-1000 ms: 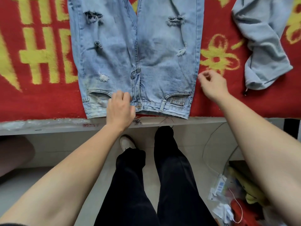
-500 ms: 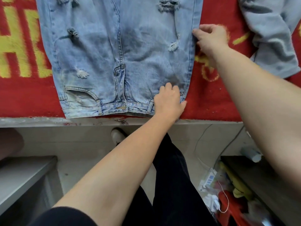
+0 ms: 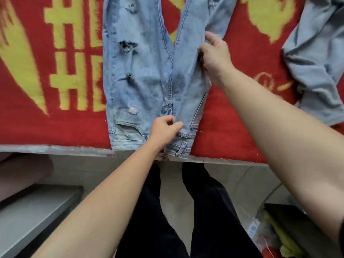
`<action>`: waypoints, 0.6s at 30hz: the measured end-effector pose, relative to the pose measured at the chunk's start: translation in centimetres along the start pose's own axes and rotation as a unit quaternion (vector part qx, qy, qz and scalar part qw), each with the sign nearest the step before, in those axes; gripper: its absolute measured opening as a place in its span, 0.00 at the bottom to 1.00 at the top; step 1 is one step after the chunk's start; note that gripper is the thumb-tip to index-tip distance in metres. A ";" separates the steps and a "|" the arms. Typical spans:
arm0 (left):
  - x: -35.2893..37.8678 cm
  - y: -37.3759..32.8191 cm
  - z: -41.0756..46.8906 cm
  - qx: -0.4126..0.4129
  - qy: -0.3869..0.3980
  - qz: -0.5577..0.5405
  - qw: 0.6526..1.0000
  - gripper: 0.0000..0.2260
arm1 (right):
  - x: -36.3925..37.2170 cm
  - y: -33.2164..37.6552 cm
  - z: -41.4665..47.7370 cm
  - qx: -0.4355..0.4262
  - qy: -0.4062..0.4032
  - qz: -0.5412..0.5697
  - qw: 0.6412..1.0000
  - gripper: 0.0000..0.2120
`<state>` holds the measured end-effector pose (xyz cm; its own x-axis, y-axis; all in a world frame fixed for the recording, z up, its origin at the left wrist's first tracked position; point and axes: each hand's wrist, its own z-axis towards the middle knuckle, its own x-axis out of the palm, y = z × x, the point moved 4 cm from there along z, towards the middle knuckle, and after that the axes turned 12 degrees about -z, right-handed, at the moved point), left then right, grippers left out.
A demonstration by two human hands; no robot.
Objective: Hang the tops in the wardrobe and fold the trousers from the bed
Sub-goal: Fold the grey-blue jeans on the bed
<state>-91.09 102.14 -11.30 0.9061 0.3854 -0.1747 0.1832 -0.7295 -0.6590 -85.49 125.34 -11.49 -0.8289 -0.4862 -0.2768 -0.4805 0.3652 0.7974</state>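
Lying on the red bed (image 3: 55, 127), the ripped light-blue jeans (image 3: 137, 86) have one side folded inward; left hand (image 3: 163, 131) pinches the waistband fold, right hand (image 3: 216, 54) grips the leg edge.

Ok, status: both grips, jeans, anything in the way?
Left grip pinches jeans near waistband. Right grip holds the turned-over leg. Grey top lies apart, right side; not blocking.

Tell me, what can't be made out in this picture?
- jeans: head view; the legs run off the top edge, hems unseen.
- grey garment: head view; cut by the right edge, its kind unclear.
- floor clutter: head view; blurred, cut by the bottom edge.
- wardrobe: nowhere in view.
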 end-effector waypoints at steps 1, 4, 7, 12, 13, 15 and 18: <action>-2.0 0.2 0.2 -0.003 -0.019 -0.008 1.000 0.10 | 2.0 1.0 -0.1 -0.005 0.010 -0.008 1.000 0.23; -7.6 1.4 1.0 -0.003 -0.067 -0.016 0.998 0.11 | 8.4 3.7 -0.5 -0.037 0.044 -0.032 0.998 0.23; -12.3 2.8 1.6 -0.023 -0.073 -0.034 0.996 0.12 | 13.6 4.6 -0.2 -0.060 0.063 -0.090 0.992 0.26; -18.3 6.2 2.7 -0.048 -0.069 -0.047 0.995 0.16 | 21.6 4.5 -0.3 -0.054 0.081 -0.131 0.987 0.26; -19.3 6.8 2.7 -0.052 -0.070 -0.057 0.995 0.20 | 23.0 4.6 -0.3 -0.052 0.083 -0.134 0.986 0.25; -20.9 7.7 2.9 -0.070 -0.068 -0.080 0.992 0.20 | 25.6 4.5 -0.2 -0.051 0.089 -0.151 0.983 0.24; -22.9 9.2 3.5 -0.082 -0.064 -0.081 0.991 0.13 | 29.1 4.3 -0.2 -0.062 0.097 -0.180 0.977 0.24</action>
<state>-111.46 88.59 -15.93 0.8056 0.5659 -0.1755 0.3913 -0.7306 -0.5596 -111.62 112.55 -16.01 -0.5370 -0.7106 -0.4547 -0.6830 0.0499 0.7287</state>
